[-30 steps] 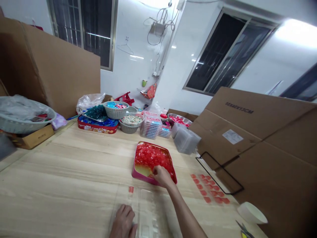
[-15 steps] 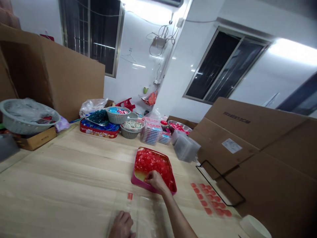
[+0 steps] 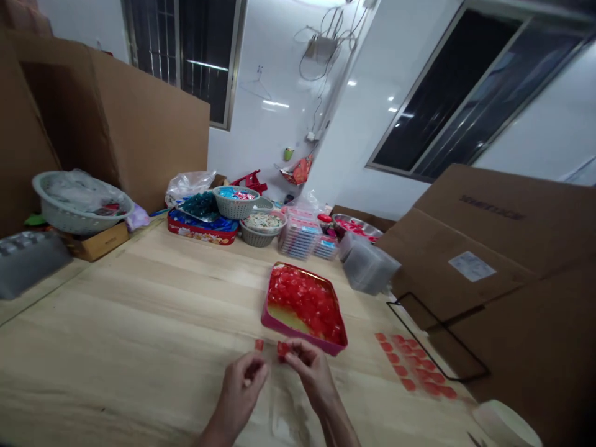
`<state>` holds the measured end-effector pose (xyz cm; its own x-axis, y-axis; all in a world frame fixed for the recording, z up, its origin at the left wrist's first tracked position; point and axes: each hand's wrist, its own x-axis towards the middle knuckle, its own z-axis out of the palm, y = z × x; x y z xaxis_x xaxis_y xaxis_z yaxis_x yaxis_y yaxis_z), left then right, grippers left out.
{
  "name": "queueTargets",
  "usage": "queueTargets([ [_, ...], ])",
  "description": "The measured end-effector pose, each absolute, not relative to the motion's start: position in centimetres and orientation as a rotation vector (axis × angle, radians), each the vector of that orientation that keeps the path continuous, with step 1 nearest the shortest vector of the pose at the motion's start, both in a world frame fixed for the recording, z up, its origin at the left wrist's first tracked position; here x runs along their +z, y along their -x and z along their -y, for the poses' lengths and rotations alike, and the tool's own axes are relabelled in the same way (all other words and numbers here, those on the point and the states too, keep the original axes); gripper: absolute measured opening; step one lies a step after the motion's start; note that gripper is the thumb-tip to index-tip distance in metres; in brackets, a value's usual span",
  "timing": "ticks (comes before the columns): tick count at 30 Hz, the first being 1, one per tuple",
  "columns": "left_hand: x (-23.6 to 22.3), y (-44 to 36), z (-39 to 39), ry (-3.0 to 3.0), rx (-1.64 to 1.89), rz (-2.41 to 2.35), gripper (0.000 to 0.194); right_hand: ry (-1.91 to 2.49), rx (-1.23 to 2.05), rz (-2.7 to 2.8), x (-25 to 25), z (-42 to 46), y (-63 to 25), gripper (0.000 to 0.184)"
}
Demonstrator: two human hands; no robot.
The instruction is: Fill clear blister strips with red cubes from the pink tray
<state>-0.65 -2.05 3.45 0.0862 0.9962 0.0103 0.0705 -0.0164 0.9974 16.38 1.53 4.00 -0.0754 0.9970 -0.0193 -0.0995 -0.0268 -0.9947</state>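
A pink tray (image 3: 279, 323) full of small red pieces stands on the wooden table (image 3: 139, 323). Just in front of it my right hand (image 3: 313, 371) pinches a red piece (image 3: 282, 349) between thumb and fingers. My left hand (image 3: 242, 388) is raised beside it with fingers curled, close to that piece, and seems to hold nothing I can make out. Another red piece (image 3: 259, 344) lies in a clear plastic sheet (image 3: 284, 422) under my hands.
Rows of red pieces (image 3: 412, 366) lie right of the tray beside a black wire frame (image 3: 437, 335). Baskets (image 3: 235, 202), clear boxes (image 3: 300, 236) and a decorated tin (image 3: 200, 228) crowd the far side. Cardboard stands left and right. A white bowl (image 3: 505, 422) sits near right.
My right hand left the tray with a red piece and came toward me. My left hand lifted off the clear sheet and met it. The camera view shifted.
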Motion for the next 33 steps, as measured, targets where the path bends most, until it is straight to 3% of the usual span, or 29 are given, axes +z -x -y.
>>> queueTargets([
  [7, 4.9, 0.1, 2.3, -0.691, 1.088, -0.892, 0.022, 1.085, 1.409, 1.136, 2.4, 2.5, -13.4, 0.022],
  [13, 2.3, 0.3, 3.4, -0.634, 1.026, -0.918, 0.024, 1.054, 1.435, 1.215, 1.2, 3.6, -13.2, 0.022],
  [17, 1.5, 0.9, 3.3, -1.0, 1.034, -1.163, 0.015, 1.127, 1.442, 1.29, 1.1, 2.9, -12.9, 0.026],
  [19, 1.2, 1.2, 3.2, -1.23, 1.036, -1.31, 0.007, 1.216, 1.313, 1.372, 1.3, 1.7, -12.7, 0.024],
  [25, -0.4, 1.4, 3.4, -1.514, 0.918, -1.43, 0.008, 1.493, 0.668, 1.775, 1.5, -1.4, -11.5, 0.008],
  [33, -3.7, 1.4, 2.8, -1.595, 0.93, -1.365, 0.009, 1.538, 0.432, 2.043, 2.1, -2.1, -12.5, 0.007],
])
